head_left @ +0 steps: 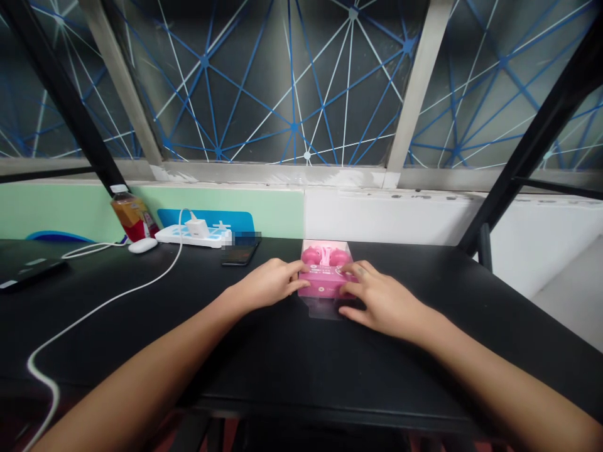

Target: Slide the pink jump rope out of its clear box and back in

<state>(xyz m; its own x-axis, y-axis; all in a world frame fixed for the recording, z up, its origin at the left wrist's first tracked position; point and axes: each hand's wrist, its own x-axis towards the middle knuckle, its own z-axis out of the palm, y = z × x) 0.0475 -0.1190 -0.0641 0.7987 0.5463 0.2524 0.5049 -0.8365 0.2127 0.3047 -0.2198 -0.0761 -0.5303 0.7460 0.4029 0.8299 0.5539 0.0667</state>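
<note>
Sitting on the black table [282,351], toward its far edge, the pink earphone box [325,284] is pinched at its left end by the left hand [266,285]. The right hand [384,301] lies on its right end, fingers stretched out. I think the box may slide toward the smartphone [240,252], or its clear flap [323,309] may crease, because only one hand grips. Its white print is too small to read.

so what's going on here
A person has both hands on a small pink box on the black table. The left hand grips its left side, the right hand its front right. A clear flap sticks out from the box toward the person. A phone and power strip lie behind, untouched.
</note>
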